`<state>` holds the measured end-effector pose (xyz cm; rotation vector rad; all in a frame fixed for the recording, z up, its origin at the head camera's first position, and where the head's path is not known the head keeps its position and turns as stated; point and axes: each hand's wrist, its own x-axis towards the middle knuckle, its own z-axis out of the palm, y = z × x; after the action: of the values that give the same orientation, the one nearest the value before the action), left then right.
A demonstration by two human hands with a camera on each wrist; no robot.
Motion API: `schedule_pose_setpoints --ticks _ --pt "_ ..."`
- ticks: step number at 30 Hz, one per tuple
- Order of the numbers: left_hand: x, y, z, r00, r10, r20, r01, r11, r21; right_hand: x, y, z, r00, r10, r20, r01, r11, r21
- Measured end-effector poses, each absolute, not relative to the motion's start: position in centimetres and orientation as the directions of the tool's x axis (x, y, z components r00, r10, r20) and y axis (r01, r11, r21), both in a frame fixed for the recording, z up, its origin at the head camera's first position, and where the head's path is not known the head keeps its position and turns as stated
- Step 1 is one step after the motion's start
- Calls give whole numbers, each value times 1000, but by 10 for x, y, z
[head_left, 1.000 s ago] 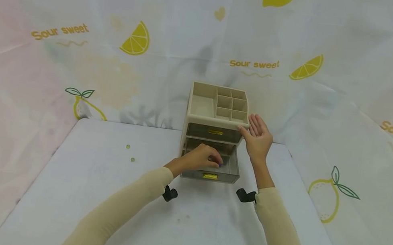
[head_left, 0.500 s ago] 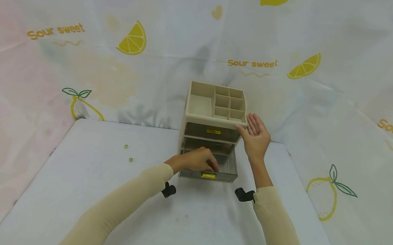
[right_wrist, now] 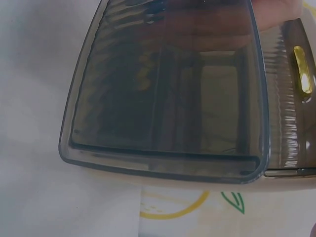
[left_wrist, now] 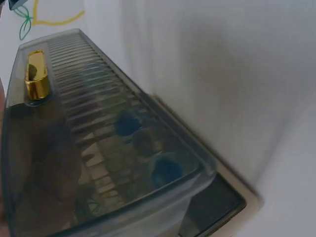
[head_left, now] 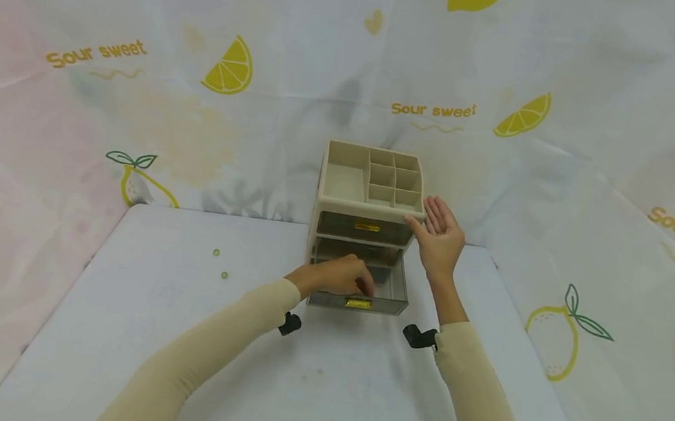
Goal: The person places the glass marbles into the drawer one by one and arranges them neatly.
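Observation:
A beige desktop organizer (head_left: pixel 369 208) with smoky see-through drawers stands at the back of the table. Its lower drawer (head_left: pixel 394 306) is pulled out. My left hand (head_left: pixel 339 274) reaches into this drawer with fingers bent downward; the fingertips are behind the drawer front, so whether they pinch anything is hidden. Through the plastic in the left wrist view, blue round pieces (left_wrist: pixel 127 123) show beside paler ones. My right hand (head_left: pixel 441 243) rests at the organizer's right side, fingers straight, thumb at the top front edge. In the right wrist view the drawer (right_wrist: pixel 163 123) fills most of the frame.
Two small green bead-like pieces (head_left: pixel 224 275) lie on the white table (head_left: pixel 161 329) left of the organizer. The upper drawer (head_left: pixel 336 223) is closed, and compartments (head_left: pixel 344 180) divide the organizer's top. A lemon-print cloth (head_left: pixel 307 40) hangs behind.
My left hand has lowered into the drawer. A small purple-blue piece seen at its fingertips a second ago is now out of sight. The right hand keeps its place.

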<state>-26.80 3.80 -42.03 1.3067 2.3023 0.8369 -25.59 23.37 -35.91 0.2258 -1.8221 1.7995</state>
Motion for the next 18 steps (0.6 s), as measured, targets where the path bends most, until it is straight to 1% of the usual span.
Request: schedule_pose_setpoints --ticks 9,12,18 --pt "-268 44 -414 -435 899 -45 758 393 521 -257 234 -361 -822 262 506 -503 80 -860" --pt "-267 45 -413 -426 903 -49 772 392 500 -256 234 -361 -820 267 506 -503 86 -860" --pt "-266 45 -412 -423 903 -70 772 400 494 -255 233 -360 -823 265 503 -496 98 -863"
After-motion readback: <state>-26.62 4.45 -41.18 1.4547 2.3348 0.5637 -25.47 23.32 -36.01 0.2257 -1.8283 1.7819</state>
